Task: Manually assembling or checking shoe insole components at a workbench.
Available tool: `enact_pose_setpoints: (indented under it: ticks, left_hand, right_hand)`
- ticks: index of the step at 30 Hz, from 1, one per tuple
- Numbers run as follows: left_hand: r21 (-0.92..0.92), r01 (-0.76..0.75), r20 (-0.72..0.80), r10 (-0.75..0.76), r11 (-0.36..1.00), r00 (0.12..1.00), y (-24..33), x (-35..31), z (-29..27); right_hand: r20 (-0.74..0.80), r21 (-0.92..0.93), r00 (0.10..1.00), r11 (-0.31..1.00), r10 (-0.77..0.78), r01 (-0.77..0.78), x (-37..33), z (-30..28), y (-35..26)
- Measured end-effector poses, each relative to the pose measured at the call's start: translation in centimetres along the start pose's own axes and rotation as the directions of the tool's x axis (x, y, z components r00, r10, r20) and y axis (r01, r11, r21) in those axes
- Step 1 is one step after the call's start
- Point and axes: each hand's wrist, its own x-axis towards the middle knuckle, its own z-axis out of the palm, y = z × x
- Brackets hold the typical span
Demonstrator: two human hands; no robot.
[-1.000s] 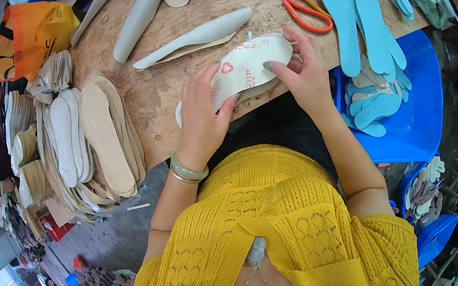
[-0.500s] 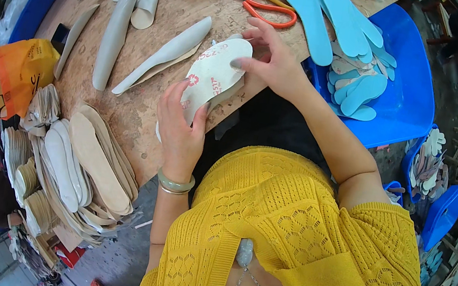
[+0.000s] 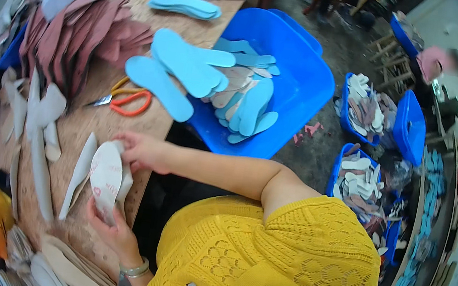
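A white insole (image 3: 107,171) with red print stands out over the wooden table, with another pale piece (image 3: 125,181) showing along its right side. My left hand (image 3: 113,233) grips the narrow lower end, fingers and thumb on either side. At the wide upper end my right hand (image 3: 147,153) has its fingers closed at the insole's edge; its fingertips are partly hidden. Just left of the insole lies a curled cream sheet piece (image 3: 80,171). Scissors with orange and yellow handles (image 3: 130,101) rest farther back, beside several light-blue insoles (image 3: 158,82).
The wooden table (image 3: 106,252) carries mauve sheets (image 3: 70,36) at the far left and stacked beige insoles (image 3: 74,268) at the near left. A blue bin (image 3: 302,89) of blue and pale insoles adjoins its right edge. More filled bins (image 3: 342,115) stand on the floor.
The view has swung to the right, so the table and hands sit farther left and more bins show. Both hands keep hold of the white insole.
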Motion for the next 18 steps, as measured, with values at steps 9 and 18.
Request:
enact_pose_setpoints:
  ticks: [9, 18]
  left_hand:
    - [0.089, -0.099, 0.004, 0.099, 0.991, 0.995, -0.4, 0.0, -0.8]
    - [0.147, -0.097, 0.004, 0.098, 0.984, 0.995, -0.7, -0.2, -0.6]
  right_hand:
    - [-0.074, -0.062, 0.981, 0.983, -0.178, 0.174, 1.3, 0.8, 0.9]
    - [0.206, -0.69, 0.735, 0.437, -0.646, 0.577, -0.1, 0.6, -0.9]
